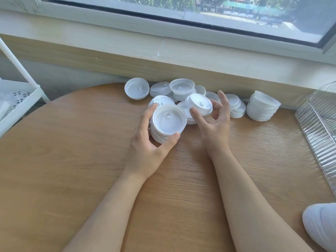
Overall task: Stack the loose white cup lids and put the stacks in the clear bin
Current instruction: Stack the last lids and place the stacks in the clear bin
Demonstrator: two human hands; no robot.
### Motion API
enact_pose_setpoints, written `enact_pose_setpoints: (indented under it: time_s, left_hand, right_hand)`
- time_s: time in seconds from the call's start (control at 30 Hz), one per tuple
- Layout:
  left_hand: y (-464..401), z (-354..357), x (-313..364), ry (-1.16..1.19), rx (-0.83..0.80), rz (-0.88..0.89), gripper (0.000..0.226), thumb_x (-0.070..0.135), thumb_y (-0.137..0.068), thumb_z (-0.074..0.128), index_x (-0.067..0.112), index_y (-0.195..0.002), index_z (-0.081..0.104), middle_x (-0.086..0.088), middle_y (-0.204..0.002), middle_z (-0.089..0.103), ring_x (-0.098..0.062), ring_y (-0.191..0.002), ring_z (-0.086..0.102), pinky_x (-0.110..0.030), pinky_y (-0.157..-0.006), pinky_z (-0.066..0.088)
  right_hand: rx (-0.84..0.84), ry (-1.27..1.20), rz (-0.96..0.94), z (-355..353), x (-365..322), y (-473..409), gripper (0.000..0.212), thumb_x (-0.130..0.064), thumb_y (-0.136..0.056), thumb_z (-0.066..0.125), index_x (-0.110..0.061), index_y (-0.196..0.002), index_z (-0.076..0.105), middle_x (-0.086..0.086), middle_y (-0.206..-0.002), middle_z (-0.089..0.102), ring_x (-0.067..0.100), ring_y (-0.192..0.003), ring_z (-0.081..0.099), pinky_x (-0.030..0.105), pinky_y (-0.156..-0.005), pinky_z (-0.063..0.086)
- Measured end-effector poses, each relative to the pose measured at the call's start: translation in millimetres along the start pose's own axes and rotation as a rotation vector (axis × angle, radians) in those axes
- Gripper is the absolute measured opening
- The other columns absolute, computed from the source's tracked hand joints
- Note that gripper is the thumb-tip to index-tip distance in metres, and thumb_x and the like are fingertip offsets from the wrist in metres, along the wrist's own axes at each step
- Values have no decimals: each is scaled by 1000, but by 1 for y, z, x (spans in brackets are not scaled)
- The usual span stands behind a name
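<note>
My left hand (147,142) grips a stack of white cup lids (168,122), thumb at its near side and fingers round its far left. My right hand (212,124) is spread with loosely curved fingers just in front of a single white lid (199,104), and I cannot tell whether the fingertips touch it. Several loose lids (179,90) lie heaped against the wall behind. One upturned lid (136,90) sits at the far left of the heap. A finished stack (262,106) stands at the right. The clear ribbed bin (318,124) lies at the right edge.
The round wooden table (91,160) reaches to a window sill (181,57) at the back. A white wire cart (16,100) stands off the table's left side. A white object (321,224) shows at the lower right corner.
</note>
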State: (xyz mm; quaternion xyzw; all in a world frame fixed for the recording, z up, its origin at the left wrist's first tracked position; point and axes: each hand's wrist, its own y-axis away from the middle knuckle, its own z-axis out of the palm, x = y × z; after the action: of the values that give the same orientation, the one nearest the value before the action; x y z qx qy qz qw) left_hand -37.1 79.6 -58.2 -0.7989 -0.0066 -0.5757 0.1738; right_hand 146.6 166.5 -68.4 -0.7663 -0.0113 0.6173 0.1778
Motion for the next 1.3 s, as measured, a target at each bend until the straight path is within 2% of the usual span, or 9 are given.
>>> enact_pose_setpoints:
  time_s: [0.1, 0.2, 0.47, 0.7, 0.87, 0.97, 1.17, 1.23, 1.3]
  left_hand:
    - [-4, 1, -3, -1, 4, 3, 81, 38, -84, 87, 34, -152, 43, 17, -149, 54, -11, -142, 49, -44, -115, 44]
    - [-8, 2, -4, -24, 4, -4, 82, 42, -84, 86, 37, -152, 42, 21, -148, 53, -8, -141, 49, -43, -114, 45]
    - [-7, 6, -5, -31, 24, 8, 84, 39, -84, 87, 34, -154, 41, 18, -149, 54, -9, -140, 50, -44, -114, 46]
    - [-8, 7, -4, -21, 16, 23, 82, 36, -84, 87, 34, -153, 42, 15, -148, 56, -13, -139, 52, -42, -111, 48]
    - [-8, 6, -4, -24, 15, 26, 81, 38, -84, 86, 36, -152, 43, 16, -147, 56, -12, -138, 53, -39, -111, 48]
    - [-7, 7, -4, -31, 17, 25, 81, 41, -84, 87, 37, -152, 43, 16, -147, 57, -11, -138, 53, -37, -110, 48]
    - [-7, 5, -4, -47, 14, 23, 82, 45, -82, 84, 37, -152, 43, 18, -147, 56, -9, -138, 52, -37, -111, 48]
    - [-7, 5, -3, -43, 12, 15, 82, 48, -81, 83, 39, -152, 43, 19, -147, 56, -8, -137, 52, -34, -110, 48]
    - [-8, 5, -3, -40, 6, 14, 82, 50, -80, 82, 42, -151, 42, 19, -146, 56, -8, -137, 53, -31, -108, 48]
  right_hand:
    - [-2, -38, -13, -1, 0, 2, 93, -43, -83, 88, -31, -158, 35, -9, -134, 59, 5, -132, 52, 29, -116, 38]
    - [-29, -59, -53, -4, -1, 4, 92, -42, -84, 87, -30, -158, 35, -6, -136, 61, 11, -133, 55, 41, -119, 40]
    - [-91, -53, -203, -18, -11, 8, 87, -29, -87, 87, -22, -157, 37, -1, -132, 63, 23, -130, 59, 48, -114, 45]
    - [-104, -224, -115, -23, -16, 7, 88, -24, -83, 88, -26, -156, 38, 6, -136, 62, 26, -119, 68, 61, -105, 51]
    - [-92, -186, -190, -16, -20, 12, 93, -19, -82, 90, -19, -157, 35, 7, -139, 60, 26, -119, 66, 57, -105, 51]
    - [-94, -235, -185, -15, -23, 13, 91, -8, -85, 86, -18, -158, 33, 10, -144, 55, 25, -114, 67, 48, -103, 54]
    - [-95, -591, 49, -14, -35, 13, 85, 12, -92, 68, -26, -158, 32, 11, -148, 54, 17, -109, 68, 32, -97, 54]
    - [-84, -623, 79, -15, -36, 12, 85, 12, -92, 68, -27, -158, 34, 10, -145, 57, 17, -106, 69, 29, -96, 53]
    - [-75, -622, 69, -16, -36, 12, 75, 10, -91, 70, -23, -153, 43, 10, -130, 65, 18, -104, 68, 30, -96, 53]
